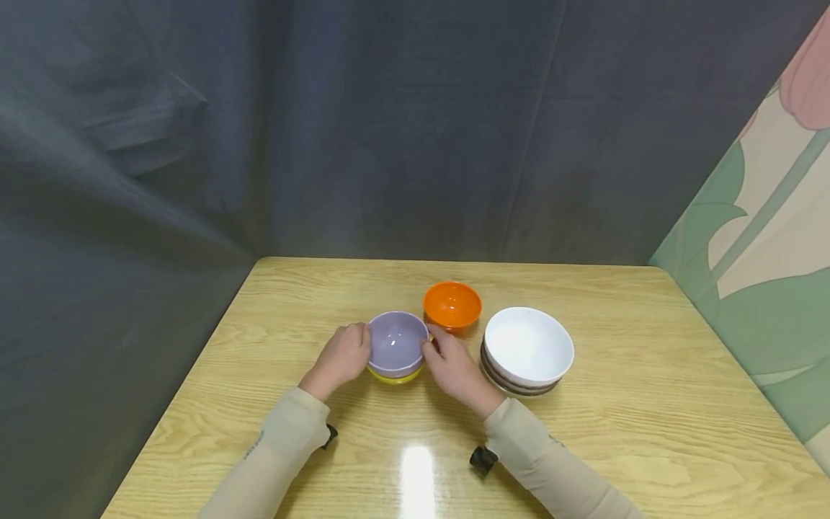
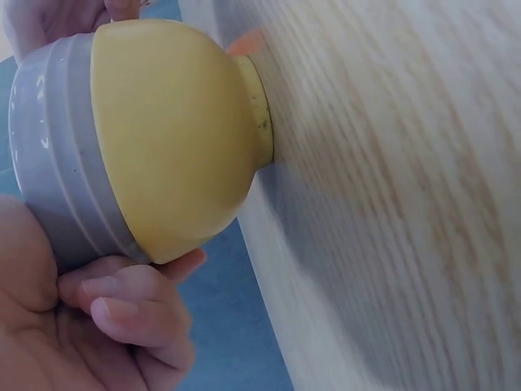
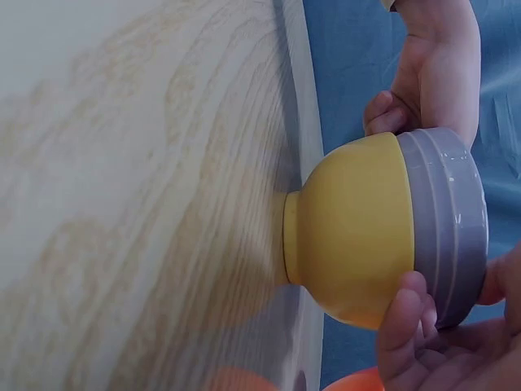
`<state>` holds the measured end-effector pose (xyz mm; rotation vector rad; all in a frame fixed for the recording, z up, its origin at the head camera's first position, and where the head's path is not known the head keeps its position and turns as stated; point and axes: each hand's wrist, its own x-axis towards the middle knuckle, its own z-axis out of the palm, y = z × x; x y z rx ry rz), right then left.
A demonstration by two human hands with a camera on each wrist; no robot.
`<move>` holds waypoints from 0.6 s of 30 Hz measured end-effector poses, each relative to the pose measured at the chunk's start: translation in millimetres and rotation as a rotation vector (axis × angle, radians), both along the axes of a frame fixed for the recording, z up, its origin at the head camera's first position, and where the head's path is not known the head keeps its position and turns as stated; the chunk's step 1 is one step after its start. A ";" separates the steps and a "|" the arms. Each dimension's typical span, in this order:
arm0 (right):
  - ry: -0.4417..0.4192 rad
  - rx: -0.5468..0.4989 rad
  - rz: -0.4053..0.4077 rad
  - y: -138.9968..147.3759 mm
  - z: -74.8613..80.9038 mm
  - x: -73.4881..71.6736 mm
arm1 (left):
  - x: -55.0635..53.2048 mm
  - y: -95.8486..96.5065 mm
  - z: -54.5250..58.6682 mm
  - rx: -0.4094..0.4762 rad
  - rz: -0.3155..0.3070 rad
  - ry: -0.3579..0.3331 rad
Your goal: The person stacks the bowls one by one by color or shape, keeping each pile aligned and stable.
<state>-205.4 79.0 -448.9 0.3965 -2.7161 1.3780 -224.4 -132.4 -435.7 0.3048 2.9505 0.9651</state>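
The left hand's (image 1: 344,353) fingers are curled in, thumb against them, pinching the left side of the purple bowl (image 1: 397,342); the right hand (image 1: 454,364) pinches its opposite side likewise, neither spread wide. The purple bowl sits upright inside a yellow bowl (image 2: 171,130), its ridged upper wall standing above the yellow rim. The yellow bowl's foot touches the table (image 1: 616,447), nearer the left edge than the right. Just beyond the right hand, toward the far edge, is an orange bowl (image 1: 452,303). On the right-edge side of that hand, a white bowl (image 1: 528,346) tops a stack with darker rims (image 1: 499,378) beneath. Pale sleeves (image 1: 279,440) cover both forearms. Dark cloth (image 1: 415,144) hangs behind the far edge and along the left; a floral panel (image 1: 772,238) flanks the right edge.
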 end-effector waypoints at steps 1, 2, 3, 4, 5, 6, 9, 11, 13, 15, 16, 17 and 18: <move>-0.002 0.006 0.005 -0.1 0.7 0.6 | 0.1 0.2 0.1 0.002 0.001 -0.002; -0.005 0.010 0.012 -0.2 1.1 0.9 | 0.2 0.4 0.3 -0.001 0.002 -0.003; -0.006 0.015 0.016 -0.4 1.0 1.1 | 0.5 0.4 0.7 0.004 0.003 -0.009; -0.009 0.018 0.021 -0.6 1.4 1.1 | 0.6 0.4 1.3 0.011 0.003 -0.018; -0.014 0.020 0.025 -0.9 1.6 1.0 | 0.6 0.3 1.7 0.014 0.003 -0.024; -0.016 0.021 0.026 -1.2 1.8 1.1 | 0.6 0.2 2.1 0.017 0.004 -0.032; 0.000 0.038 0.030 -1.6 2.5 1.0 | 0.9 0.1 2.4 0.022 0.002 -0.046; 0.013 0.049 0.032 -1.7 2.6 0.7 | 0.7 0.1 2.1 0.013 0.002 -0.039; 0.027 0.064 0.034 -1.7 3.3 0.3 | 0.5 0.1 1.6 0.012 0.000 -0.034; 0.037 0.075 0.036 -1.8 4.1 0.0 | 0.4 0.1 1.3 0.015 0.001 -0.031; 0.038 0.078 0.036 -1.9 4.5 -0.1 | 0.4 0.1 1.0 0.018 0.000 -0.034; 0.038 0.081 0.036 -1.8 4.9 -0.2 | 0.5 0.1 0.9 0.023 -0.002 -0.038; 0.038 0.084 0.038 -1.8 5.3 -0.3 | 0.5 0.1 1.0 0.026 -0.002 -0.039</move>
